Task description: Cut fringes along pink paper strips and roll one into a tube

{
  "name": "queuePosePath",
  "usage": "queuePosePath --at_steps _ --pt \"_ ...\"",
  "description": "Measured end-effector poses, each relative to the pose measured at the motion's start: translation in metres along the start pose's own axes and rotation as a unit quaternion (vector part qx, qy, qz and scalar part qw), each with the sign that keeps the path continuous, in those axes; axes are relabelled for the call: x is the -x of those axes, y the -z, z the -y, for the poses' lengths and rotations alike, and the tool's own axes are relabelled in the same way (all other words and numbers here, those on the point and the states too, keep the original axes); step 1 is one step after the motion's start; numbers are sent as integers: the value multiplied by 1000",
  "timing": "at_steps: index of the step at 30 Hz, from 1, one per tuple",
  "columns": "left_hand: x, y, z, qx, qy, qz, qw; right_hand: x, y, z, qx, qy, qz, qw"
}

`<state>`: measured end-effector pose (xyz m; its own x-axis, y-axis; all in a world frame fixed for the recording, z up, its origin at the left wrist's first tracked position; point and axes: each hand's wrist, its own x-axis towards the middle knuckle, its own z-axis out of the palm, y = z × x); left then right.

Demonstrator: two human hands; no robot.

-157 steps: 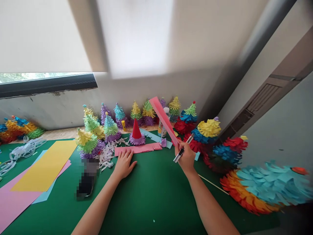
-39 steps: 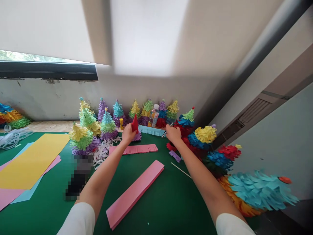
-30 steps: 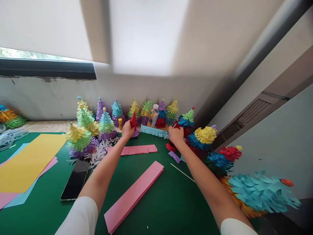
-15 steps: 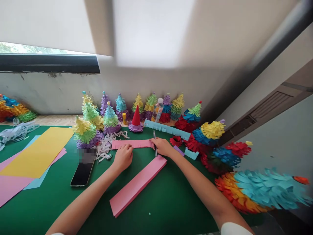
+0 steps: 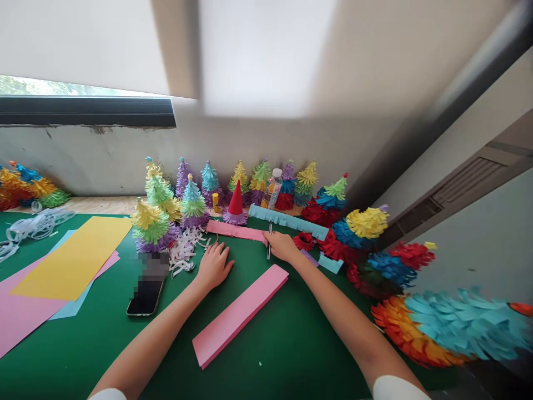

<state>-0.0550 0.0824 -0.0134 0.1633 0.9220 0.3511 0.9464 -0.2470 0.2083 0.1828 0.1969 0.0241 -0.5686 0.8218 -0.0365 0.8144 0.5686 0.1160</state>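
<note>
My right hand (image 5: 282, 246) pinches the right end of a narrow pink paper strip (image 5: 235, 229) with small cuts along one edge. A slim pen (image 5: 269, 243) stands out above and below the same fingers. My left hand (image 5: 215, 266) lies on the green table with its fingers apart, just in front of the strip and holding nothing. Nearer to me, between my forearms, rests a long folded pink paper strip (image 5: 240, 316). Behind the right hand is a fringed light-blue strip (image 5: 288, 221). A red cone (image 5: 236, 199) with a purple fringed base stands beyond the pink strip.
Fringed paper trees (image 5: 194, 201) line the back, and more curve down the right side, including a large blue-orange one (image 5: 449, 322). White shreds (image 5: 183, 250) and a phone (image 5: 145, 297) lie left of my hand. Coloured sheets (image 5: 75, 258) and a bottle (image 5: 275, 186) are also there.
My left hand has come off the pink strip and spread out on the table. The strip's left end has swung toward the back, its right end still in my right hand.
</note>
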Motion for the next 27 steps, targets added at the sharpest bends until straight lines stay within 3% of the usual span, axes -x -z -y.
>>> queuePosePath --at_steps 6,9,13,17,21,24,27 --pt "11 10 10 8 2 -3 1000 -3 0 -6 -17 7 -1 1000" --pt "20 21 5 15 -2 2 1000 -5 -1 -10 -35 22 -3 999" --pt "51 44 -20 50 -18 53 997 -8 -4 -16 -59 42 -2 997" --pt "90 61 -51 49 32 152 987 -6 -2 -18 -80 49 -8 996" --pt "113 64 -66 106 77 197 972 14 11 2 -157 72 -41 984" --pt "115 67 -66 179 103 222 953 38 25 29 -258 143 33 955" --pt "107 74 -62 233 121 252 932 56 37 50 -248 174 125 945"
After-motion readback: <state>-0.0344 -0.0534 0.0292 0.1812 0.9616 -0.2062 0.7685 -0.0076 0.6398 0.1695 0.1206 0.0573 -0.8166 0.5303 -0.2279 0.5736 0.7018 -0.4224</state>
